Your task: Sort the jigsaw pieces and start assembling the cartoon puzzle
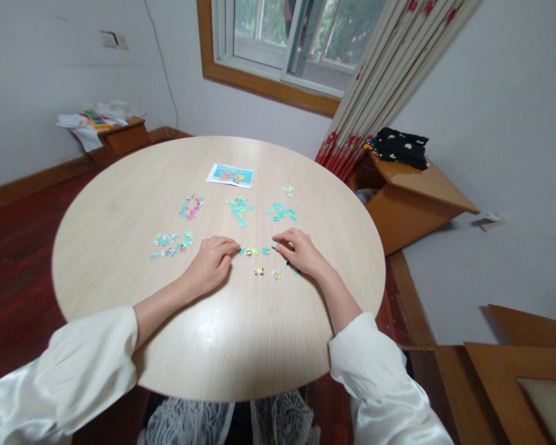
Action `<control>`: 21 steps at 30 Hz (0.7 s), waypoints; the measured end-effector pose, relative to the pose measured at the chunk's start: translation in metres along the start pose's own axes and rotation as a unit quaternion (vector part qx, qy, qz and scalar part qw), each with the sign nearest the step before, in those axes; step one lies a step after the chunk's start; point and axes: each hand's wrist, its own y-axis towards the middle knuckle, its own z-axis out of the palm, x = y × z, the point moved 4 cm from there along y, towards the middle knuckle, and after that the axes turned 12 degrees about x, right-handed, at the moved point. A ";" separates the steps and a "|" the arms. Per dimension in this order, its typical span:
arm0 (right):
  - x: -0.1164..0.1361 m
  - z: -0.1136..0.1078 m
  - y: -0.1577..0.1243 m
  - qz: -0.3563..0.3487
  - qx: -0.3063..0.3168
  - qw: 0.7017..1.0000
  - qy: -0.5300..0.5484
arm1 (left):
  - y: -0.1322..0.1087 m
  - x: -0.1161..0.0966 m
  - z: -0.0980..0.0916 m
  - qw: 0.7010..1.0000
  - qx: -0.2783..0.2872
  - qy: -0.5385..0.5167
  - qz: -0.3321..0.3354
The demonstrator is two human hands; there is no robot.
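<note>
On the round table, a short row of joined jigsaw puzzle pieces (249, 251) lies between my hands. The closed fingertips of my left hand (214, 258) press at the left end of this row. A single blue-green puzzle piece (265, 251) sits just right of the row, apart from it. My right hand (301, 249) is closed around a thin dark tool (273, 248), mostly hidden by the fingers, its tip beside that piece. Nearer to me lie a loose puzzle piece with red and yellow (259, 272) and a yellowish puzzle piece (276, 275).
Further puzzle pieces lie in groups: pink ones (191, 207), mixed ones (172, 243), blue-green ones (239, 210), more blue-green ones (282, 212) and pale ones (288, 190). A picture sheet (230, 175) rests behind them on the table (120, 210). Wooden cabinets (421, 191) stand beyond the right edge.
</note>
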 end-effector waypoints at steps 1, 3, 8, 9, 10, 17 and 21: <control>0.001 0.001 0.000 0.002 0.003 1.000 -0.003 | 0.000 0.002 -0.001 1.000 -0.006 -0.008 -0.008; 0.001 0.001 0.001 0.006 0.004 1.000 -0.003 | 0.001 0.003 -0.002 1.000 -0.007 -0.017 -0.011; -0.001 0.003 0.002 -0.011 -0.007 1.000 0.016 | 0.008 0.000 -0.004 1.000 0.004 -0.011 0.010; -0.002 0.003 0.003 -0.013 -0.009 1.000 0.018 | 0.011 -0.001 -0.004 1.000 0.006 -0.009 0.013; -0.003 0.004 0.003 -0.013 -0.012 1.000 0.018 | 0.014 -0.001 -0.004 1.000 0.006 -0.010 0.013; -0.005 0.004 0.002 -0.018 -0.013 1.000 0.011 | 0.025 0.011 -0.008 0.994 -0.001 -0.100 -0.039; -0.002 0.001 -0.001 -0.014 -0.014 1.000 0.001 | 0.025 0.018 -0.008 0.984 0.020 -0.159 -0.071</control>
